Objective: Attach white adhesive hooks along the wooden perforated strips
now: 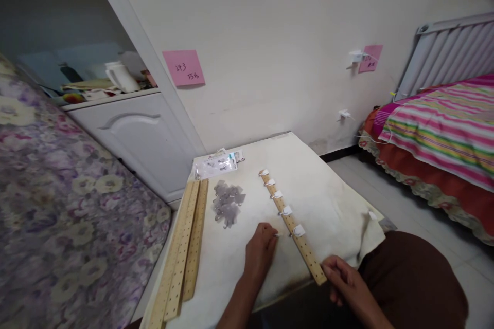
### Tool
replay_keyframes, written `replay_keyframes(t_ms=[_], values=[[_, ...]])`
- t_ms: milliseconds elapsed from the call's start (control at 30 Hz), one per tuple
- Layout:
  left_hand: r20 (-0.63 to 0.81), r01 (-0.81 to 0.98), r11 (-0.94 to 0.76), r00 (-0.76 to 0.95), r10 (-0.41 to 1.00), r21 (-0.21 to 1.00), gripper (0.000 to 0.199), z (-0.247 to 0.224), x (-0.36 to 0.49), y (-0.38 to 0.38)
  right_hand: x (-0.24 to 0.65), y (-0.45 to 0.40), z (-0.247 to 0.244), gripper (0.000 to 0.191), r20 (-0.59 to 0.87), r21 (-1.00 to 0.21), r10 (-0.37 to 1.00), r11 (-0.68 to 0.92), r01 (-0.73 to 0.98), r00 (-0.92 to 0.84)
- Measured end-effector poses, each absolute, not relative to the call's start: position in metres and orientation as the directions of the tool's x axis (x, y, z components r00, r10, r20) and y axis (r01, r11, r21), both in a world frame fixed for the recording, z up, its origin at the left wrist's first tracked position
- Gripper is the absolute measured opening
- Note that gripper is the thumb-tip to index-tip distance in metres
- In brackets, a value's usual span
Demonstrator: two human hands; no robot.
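A wooden strip with rows of holes (307, 255) lies slanted on the cloth-covered table. Several small white tags (286, 211) on metal rings are spaced along its upper part. Just left of the strip, my left hand (262, 247) is closed, with a small whitish piece at its fingertips, too small to make out fully. At the strip's near end is my right hand (343, 277), its thumb and finger pinched beside the corner; what they grip is unclear. A pile of small grey translucent packets (228, 203) lies left of my left hand.
More perforated wooden strips (183, 252) lie along the table's left side. Clear packages (216, 165) sit at the back left of the table (328, 190). A bed (443, 128) stands at the right, a flowered curtain (77, 205) hangs at the left. My knee is by the right corner.
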State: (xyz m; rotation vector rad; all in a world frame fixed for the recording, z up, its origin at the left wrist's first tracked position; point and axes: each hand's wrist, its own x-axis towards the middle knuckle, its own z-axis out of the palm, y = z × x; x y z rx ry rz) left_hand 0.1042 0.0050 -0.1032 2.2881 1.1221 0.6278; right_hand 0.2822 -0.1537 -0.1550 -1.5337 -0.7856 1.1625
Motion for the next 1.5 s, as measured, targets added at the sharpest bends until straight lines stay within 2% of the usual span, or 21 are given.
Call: replay_keyframes(t_ms=[200,367,600,800,1033,1200,1333,1433,1500], values=[[0.146,0.558,-0.415,0.463,0.874,0.718,0.021,-0.092,0.091,-0.005,0.29,-0.156,-0.155,0.048,-0.213,-0.975,0.843,-0.214,-0.057,0.494],[0.069,0.553,-0.319,0.426,0.902,0.77,0.023,-0.087,0.083,-0.019,0.292,-0.156,-0.157,0.046,-0.227,-0.972,0.862,-0.229,-0.053,0.453],[-0.005,0.532,-0.244,0.423,0.906,0.811,0.024,-0.089,0.084,-0.034,0.282,-0.158,-0.154,0.047,-0.255,-0.967,0.916,-0.246,-0.069,0.309],[-0.171,0.45,-0.063,0.461,0.871,0.891,0.025,-0.099,0.09,-0.044,0.272,-0.161,-0.156,0.044,-0.221,-0.975,0.93,-0.217,-0.046,0.293],[-0.327,0.308,0.18,0.542,0.774,0.934,0.031,-0.105,0.103,-0.049,0.294,-0.16,-0.126,0.036,-0.129,-0.982,0.891,-0.174,0.066,0.435],[-0.365,0.291,0.227,0.629,0.686,0.929,0.032,-0.095,0.121,-0.054,0.291,-0.14,-0.1,0.032,-0.163,-0.983,0.952,-0.179,0.04,0.259],[-0.377,0.298,0.234,0.655,0.655,0.925,0.036,-0.096,0.131,-0.054,0.285,-0.129,-0.103,0.032,-0.219,-0.975,0.966,-0.211,-0.069,0.137],[-0.383,0.309,0.232,0.651,0.655,0.922,0.038,-0.101,0.133,-0.051,0.287,-0.125,-0.11,0.033,-0.247,-0.966,0.958,-0.231,-0.116,0.148],[-0.35,0.297,0.203,0.62,0.703,0.933,0.038,-0.103,0.132,-0.048,0.291,-0.121,-0.113,0.032,-0.237,-0.97,0.95,-0.22,-0.103,0.203]])
